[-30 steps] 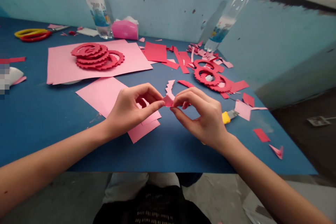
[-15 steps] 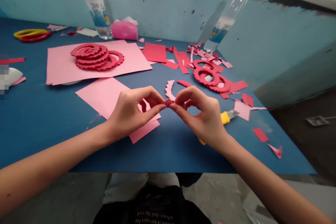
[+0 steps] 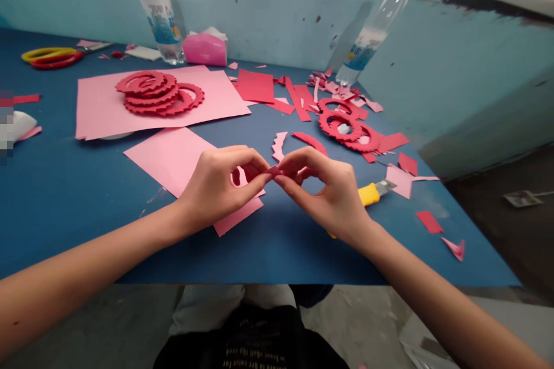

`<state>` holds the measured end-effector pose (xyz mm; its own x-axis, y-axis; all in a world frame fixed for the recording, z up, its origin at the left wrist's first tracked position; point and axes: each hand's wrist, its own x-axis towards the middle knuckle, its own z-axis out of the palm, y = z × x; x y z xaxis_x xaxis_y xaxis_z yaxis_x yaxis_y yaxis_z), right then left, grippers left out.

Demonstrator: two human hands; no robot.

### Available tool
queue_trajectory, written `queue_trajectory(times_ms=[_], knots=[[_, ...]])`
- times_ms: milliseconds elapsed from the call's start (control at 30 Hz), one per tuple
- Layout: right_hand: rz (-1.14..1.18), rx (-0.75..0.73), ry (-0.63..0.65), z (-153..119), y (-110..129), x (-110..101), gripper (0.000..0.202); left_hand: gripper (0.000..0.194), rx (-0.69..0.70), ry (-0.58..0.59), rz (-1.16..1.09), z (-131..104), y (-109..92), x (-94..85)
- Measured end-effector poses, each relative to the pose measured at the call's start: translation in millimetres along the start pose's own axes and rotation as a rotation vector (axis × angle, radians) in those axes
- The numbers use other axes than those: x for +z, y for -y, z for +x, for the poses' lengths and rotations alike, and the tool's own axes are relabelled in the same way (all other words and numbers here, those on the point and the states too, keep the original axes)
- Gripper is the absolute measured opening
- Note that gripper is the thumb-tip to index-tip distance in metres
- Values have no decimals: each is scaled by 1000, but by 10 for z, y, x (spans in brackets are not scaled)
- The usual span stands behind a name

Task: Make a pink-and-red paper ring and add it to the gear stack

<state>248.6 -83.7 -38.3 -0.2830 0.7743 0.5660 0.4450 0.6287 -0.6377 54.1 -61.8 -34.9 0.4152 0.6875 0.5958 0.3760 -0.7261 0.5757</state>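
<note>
A small piece of pink-red paper (image 3: 274,170) is pinched between the fingertips of my left hand (image 3: 220,184) and my right hand (image 3: 331,193), which nearly meet above the table. Under my left hand lie pink sheets (image 3: 173,155). Just beyond the fingers rest a notched pink strip (image 3: 279,145) and a curved red strip (image 3: 310,141). A yellow utility knife (image 3: 369,194) with its blade out is partly hidden by my right hand.
Red toothed rings (image 3: 149,92) are stacked on a large pink sheet (image 3: 99,106). More rings (image 3: 341,125) and scraps lie at right. Two bottles (image 3: 162,23), a pink tissue pack (image 3: 205,49) and scissors (image 3: 52,57) stand or lie along the back.
Both hands have shifted slightly left with the small paper piece, my right hand more so. More of the curved red strip and the yellow knife now shows.
</note>
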Motion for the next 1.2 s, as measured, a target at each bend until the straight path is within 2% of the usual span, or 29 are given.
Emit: queue_trajectory(times_ms=[200,733,967,1200], knots=[[-55,-16,35,-1,17,-3,4,4,67,27,96,-18,-5,23],[-61,-60,50,-27,14,-2,8,4,43,80,99,-51,-5,49],[-29,11,9,-11,6,-8,4,6,-17,33,40,-27,19,13],[5,31,-7,-7,49,-5,5,5,-24,-14,97,-13,51,21]])
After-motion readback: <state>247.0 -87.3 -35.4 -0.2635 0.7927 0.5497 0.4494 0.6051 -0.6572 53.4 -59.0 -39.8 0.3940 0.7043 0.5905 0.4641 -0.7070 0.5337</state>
